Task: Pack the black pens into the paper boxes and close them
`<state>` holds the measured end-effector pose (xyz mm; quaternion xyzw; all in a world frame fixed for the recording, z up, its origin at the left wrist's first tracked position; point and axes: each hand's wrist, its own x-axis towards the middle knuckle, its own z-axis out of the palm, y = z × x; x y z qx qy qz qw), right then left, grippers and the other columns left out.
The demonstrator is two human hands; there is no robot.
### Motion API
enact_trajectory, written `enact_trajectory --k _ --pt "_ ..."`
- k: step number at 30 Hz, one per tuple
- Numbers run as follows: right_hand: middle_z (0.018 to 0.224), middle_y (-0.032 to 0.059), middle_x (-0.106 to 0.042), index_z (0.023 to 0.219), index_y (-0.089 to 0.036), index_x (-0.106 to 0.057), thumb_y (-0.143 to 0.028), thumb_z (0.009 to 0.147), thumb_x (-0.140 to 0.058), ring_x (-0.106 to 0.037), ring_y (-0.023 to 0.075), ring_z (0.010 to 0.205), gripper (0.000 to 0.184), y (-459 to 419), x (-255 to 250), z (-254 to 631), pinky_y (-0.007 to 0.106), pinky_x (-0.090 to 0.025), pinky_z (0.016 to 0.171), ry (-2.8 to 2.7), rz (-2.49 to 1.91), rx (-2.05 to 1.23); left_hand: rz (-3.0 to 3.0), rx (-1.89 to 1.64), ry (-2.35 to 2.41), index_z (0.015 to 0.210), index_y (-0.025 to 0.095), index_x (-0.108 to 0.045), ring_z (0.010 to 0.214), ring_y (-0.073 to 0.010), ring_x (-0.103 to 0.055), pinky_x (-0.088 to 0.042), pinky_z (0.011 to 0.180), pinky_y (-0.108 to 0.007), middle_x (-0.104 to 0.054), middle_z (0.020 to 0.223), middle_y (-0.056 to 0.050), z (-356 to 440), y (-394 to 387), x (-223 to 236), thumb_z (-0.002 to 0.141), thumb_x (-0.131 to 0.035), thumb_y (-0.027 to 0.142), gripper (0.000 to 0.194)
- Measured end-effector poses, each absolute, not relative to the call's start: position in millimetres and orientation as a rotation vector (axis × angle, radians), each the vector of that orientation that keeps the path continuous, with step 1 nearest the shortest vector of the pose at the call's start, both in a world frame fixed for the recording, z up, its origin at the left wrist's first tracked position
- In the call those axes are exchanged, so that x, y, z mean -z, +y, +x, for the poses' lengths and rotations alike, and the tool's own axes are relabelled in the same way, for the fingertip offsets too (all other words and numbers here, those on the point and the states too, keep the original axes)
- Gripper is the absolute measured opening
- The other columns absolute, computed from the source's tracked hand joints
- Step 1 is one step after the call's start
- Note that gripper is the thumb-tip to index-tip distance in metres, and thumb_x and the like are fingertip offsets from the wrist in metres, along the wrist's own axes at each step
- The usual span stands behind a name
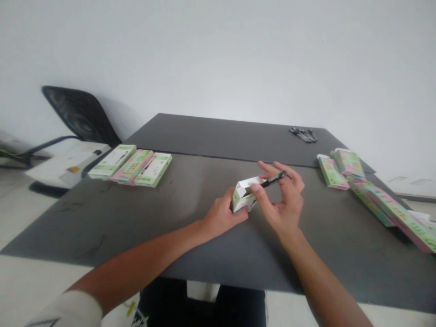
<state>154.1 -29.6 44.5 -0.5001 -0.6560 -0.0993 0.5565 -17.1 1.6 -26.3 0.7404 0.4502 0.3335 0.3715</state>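
Note:
A small green and white box (242, 196) with its top flap open is gripped by my left hand (223, 215) just above the dark table (170, 218). My right hand (284, 200) pinches a black pen (273, 180) between thumb and fingers, its lower end at the mouth of the box and its upper end pointing up and to the right. Both hands are near the middle of the table.
Three closed green and pink boxes (131, 165) lie in a row at the left. Several more boxes (371, 190) are strewn along the right edge. Loose black pens (303, 134) lie at the far right. A black chair (80, 116) stands beyond the left corner.

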Motion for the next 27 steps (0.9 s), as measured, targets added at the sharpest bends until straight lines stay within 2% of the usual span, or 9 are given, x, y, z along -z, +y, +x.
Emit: enact_trajectory --k 6,8,10,12,15,19,23,27 --pt "0.114 0.0031 -0.084 0.150 -0.033 -0.057 -0.037 0.098 -0.077 -0.077 0.0274 0.109 0.056 -30.5 -40.9 159.2 0.054 -0.043 0.114 -1.471 -1.106 0.111 1.921 -0.875 1.161 0.131 0.024 -0.064 0.095 -0.0268 -0.083 -0.058 0.077 -0.030 -0.084 0.107 -0.004 -17.7 -1.1 25.4 0.086 -0.079 0.037 0.049" --pt "0.113 0.0012 -0.085 0.147 -0.037 -0.061 -0.033 0.098 -0.076 -0.077 0.0264 0.105 0.051 -31.5 -41.7 162.3 0.051 -0.045 0.110 -1.505 -1.076 0.185 1.904 -0.858 1.142 0.132 0.024 -0.063 0.094 -0.0263 -0.083 -0.059 0.077 -0.030 -0.084 0.107 -0.004 -17.8 -2.5 25.3 0.086 -0.079 0.038 0.050" --pt "0.113 -0.0014 -0.085 0.132 -0.041 -0.072 -0.029 0.098 -0.076 -0.076 0.0249 0.104 0.036 -32.2 -43.3 165.8 0.048 -0.046 0.106 -1.570 -1.055 0.271 1.887 -0.853 1.116 0.133 0.024 -0.062 0.096 -0.0255 -0.083 -0.061 0.079 -0.030 -0.085 0.110 -0.005 -18.0 -4.9 24.7 0.086 -0.078 0.038 0.052" --pt "0.114 -0.0030 -0.085 0.123 -0.043 -0.077 -0.025 0.097 -0.076 -0.076 0.0237 0.102 0.031 -32.4 -44.4 169.1 0.046 -0.047 0.102 -1.621 -1.034 0.306 1.880 -0.859 1.101 0.135 0.023 -0.061 0.097 -0.0254 -0.083 -0.062 0.082 -0.032 -0.085 0.113 -0.005 -18.6 -8.2 23.5 0.086 -0.078 0.038 0.054" --pt "0.114 -0.0014 -0.084 0.130 -0.043 -0.075 -0.025 0.098 -0.075 -0.076 0.0235 0.099 0.037 -31.6 -43.4 173.5 0.045 -0.050 0.095 -1.635 -0.973 0.343 1.881 -0.872 1.071 0.136 0.022 -0.062 0.100 -0.0270 -0.083 -0.064 0.085 -0.034 -0.085 0.116 -0.007 -21.1 -13.4 22.2 0.087 -0.078 0.038 0.055" --pt "0.112 0.0049 -0.080 0.146 -0.036 -0.066 -0.042 0.107 -0.059 -0.074 0.0243 0.097 0.040 -29.8 -39.0 180.4 0.045 -0.053 0.089 -1.628 -0.877 0.450 1.895 -0.893 0.990 0.127 0.020 -0.068 0.108 -0.0302 -0.083 -0.065 0.095 -0.039 -0.084 0.120 -0.011 -25.1 -17.6 22.7 0.088 -0.076 0.039 0.044" --pt "0.110 0.0091 -0.074 0.146 -0.030 -0.066 -0.050 0.112 -0.039 -0.070 0.0262 0.099 0.047 -26.8 -30.8 187.3 0.046 -0.053 0.087 -1.595 -0.863 0.514 1.886 -0.964 0.978 0.125 0.020 -0.071 0.110 -0.0301 -0.082 -0.066 0.099 -0.040 -0.085 0.119 -0.011 -29.3 -17.7 20.4 0.089 -0.075 0.038 0.041" --pt "0.112 0.0108 -0.067 0.146 -0.027 -0.060 -0.056 0.110 -0.032 -0.067 0.0303 0.106 0.053 -21.6 -19.0 192.4 0.053 -0.053 0.093 -1.539 -0.943 0.336 1.957 -1.072 0.790 0.124 0.022 -0.075 0.111 -0.0264 -0.082 -0.066 0.102 -0.036 -0.083 0.126 -0.010 -34.6 -17.0 14.4 0.086 -0.078 0.034 0.040"
